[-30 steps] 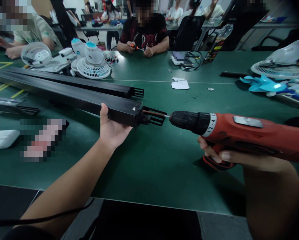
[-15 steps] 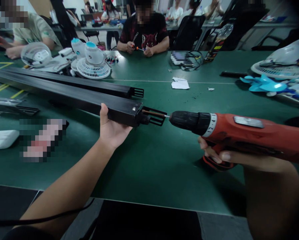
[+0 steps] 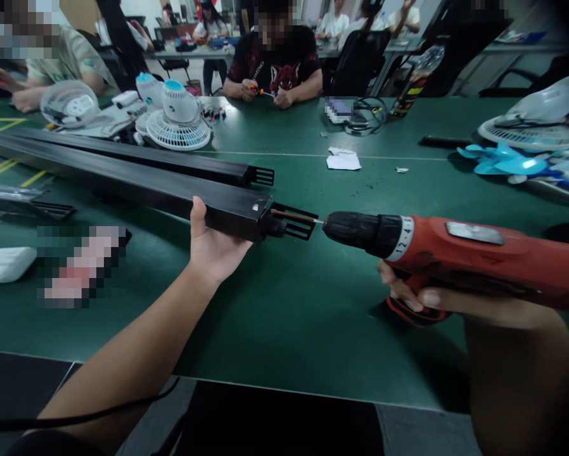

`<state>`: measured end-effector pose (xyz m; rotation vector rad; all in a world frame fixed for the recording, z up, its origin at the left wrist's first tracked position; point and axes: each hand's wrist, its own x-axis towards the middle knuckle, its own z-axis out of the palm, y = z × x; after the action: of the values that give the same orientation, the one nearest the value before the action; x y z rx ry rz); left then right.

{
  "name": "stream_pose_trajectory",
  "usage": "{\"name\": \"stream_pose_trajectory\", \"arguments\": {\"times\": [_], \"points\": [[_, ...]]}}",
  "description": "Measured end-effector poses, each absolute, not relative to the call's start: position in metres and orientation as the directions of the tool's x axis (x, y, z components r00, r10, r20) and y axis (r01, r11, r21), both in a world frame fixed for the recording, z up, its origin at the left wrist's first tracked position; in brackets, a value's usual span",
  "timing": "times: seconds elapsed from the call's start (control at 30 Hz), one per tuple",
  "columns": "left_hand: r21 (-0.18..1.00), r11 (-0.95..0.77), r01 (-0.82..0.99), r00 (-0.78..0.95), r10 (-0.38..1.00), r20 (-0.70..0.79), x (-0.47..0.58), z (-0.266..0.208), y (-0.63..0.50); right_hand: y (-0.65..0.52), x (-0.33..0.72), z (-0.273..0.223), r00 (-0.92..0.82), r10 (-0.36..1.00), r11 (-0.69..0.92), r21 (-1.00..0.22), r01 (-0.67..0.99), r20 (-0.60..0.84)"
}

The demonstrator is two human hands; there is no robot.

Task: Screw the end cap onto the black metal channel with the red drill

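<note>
My left hand (image 3: 218,250) is closed round the near end of a long black rectangular bar (image 3: 170,183), its thumb on the side and its fingers underneath. From the bar's end juts a slotted black bracket (image 3: 300,221). My right hand (image 3: 408,291) grips a red cordless drill (image 3: 484,253) with a black chuck (image 3: 355,229). The drill's long thin bit (image 3: 317,220) points left along the bracket to the bar's end face; its contact there is too small to make out. A second black bar (image 3: 208,166) with a similar bracket lies behind the first.
Fan parts (image 3: 177,123) lie at the back left, with blue fan blades (image 3: 507,158) at the right. A paper scrap (image 3: 344,158), a bottle (image 3: 415,82) and a pixelated phone-like slab (image 3: 87,266) are on the green table (image 3: 284,329). A person (image 3: 275,57) sits opposite, holding a screwdriver.
Almost nothing differs. The drill has shifted very slightly to the right in view; both hands keep their holds and the bar stays in place.
</note>
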<state>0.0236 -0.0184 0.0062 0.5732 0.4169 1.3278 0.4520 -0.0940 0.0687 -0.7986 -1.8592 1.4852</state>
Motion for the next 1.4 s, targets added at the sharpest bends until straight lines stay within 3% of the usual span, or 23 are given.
{"name": "stream_pose_trajectory", "arguments": {"times": [1.4], "points": [[0.592, 0.151, -0.792, 0.228, 0.972, 0.056, 0.02, -0.006, -0.013, -0.093, 0.448, 0.065, -0.607, 0.788, 0.13, -0.991, 0.007, 0.099]]}}
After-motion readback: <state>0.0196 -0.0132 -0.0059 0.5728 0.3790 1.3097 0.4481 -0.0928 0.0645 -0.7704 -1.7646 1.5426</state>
